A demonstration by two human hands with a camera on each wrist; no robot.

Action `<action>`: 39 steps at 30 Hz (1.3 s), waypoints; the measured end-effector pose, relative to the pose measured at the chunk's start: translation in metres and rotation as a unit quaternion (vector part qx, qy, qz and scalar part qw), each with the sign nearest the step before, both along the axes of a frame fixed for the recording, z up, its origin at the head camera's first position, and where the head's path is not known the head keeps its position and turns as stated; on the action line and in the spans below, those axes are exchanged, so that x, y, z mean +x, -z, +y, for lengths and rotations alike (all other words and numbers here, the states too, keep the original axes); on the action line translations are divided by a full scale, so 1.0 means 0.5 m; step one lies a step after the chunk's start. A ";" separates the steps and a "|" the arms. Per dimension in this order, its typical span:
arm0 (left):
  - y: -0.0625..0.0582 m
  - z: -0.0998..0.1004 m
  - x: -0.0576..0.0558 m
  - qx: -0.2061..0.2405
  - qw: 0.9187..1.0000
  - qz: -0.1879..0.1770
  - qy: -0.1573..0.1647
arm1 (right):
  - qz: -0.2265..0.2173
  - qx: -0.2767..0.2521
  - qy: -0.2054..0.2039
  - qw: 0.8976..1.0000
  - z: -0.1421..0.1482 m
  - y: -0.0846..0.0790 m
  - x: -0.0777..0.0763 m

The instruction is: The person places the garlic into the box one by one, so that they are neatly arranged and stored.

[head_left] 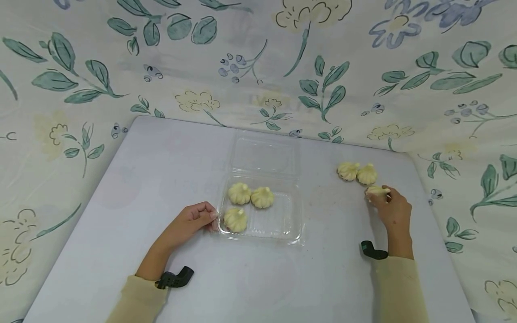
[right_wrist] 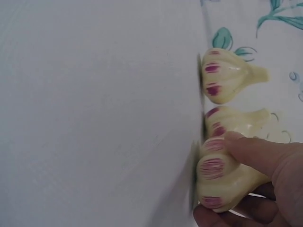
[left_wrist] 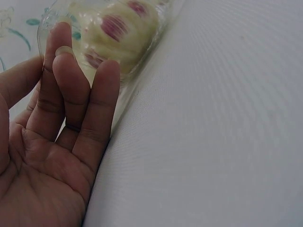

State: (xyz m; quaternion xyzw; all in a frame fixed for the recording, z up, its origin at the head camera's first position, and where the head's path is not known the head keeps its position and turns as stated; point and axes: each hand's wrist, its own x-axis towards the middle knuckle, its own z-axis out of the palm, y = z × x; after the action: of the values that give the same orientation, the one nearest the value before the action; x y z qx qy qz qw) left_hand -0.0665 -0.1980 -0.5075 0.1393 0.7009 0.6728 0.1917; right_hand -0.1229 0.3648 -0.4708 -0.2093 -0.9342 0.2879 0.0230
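Note:
A clear plastic clamshell container [head_left: 278,215] lies with its lid [head_left: 264,154] folded back. In its left half sit three garlic bulbs [head_left: 239,194], cream-coloured with purple-pink streaks that show in the wrist views. My left hand [head_left: 198,217] pinches the container's left rim between thumb and fingers; in the left wrist view the fingertips [left_wrist: 108,71] are right at the plastic wall beside one bulb. On the right, my right hand [head_left: 392,208] grips another garlic bulb [right_wrist: 218,182] between thumb and fingers. Just beyond it, two more garlic bulbs [right_wrist: 225,78] stand side by side on the table.
The white table [head_left: 161,157] carries everything. Floral fabric [head_left: 258,67] rises behind its back edge and along both sides. Black wrist cameras [head_left: 175,278] are strapped at both sleeve cuffs.

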 end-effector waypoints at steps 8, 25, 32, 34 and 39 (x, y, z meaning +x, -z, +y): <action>-0.002 0.001 0.000 -0.006 1.000 0.006 -0.003 | -0.007 0.029 -0.047 0.998 0.005 -0.001 0.009; 0.000 0.001 -0.002 0.002 1.000 0.009 0.001 | 0.000 -0.001 -0.046 0.999 -0.020 -0.023 0.027; -0.003 0.000 -0.002 -0.003 1.000 0.001 -0.001 | -0.001 0.007 -0.080 0.997 -0.042 -0.049 0.041; -0.003 0.000 -0.002 -0.003 1.000 0.000 -0.001 | 0.000 0.003 -0.087 0.996 -0.052 -0.059 0.046; -0.002 0.000 -0.001 -0.003 1.000 -0.001 -0.001 | 0.019 -0.012 -0.108 0.994 -0.075 -0.084 0.058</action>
State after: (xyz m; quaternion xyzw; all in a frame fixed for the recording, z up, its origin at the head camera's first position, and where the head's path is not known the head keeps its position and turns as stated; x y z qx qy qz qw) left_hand -0.0669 -0.1979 -0.5066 0.1375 0.7030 0.6708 0.1921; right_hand -0.0938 0.3271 -0.4289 -0.1019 -0.9472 0.3039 0.0065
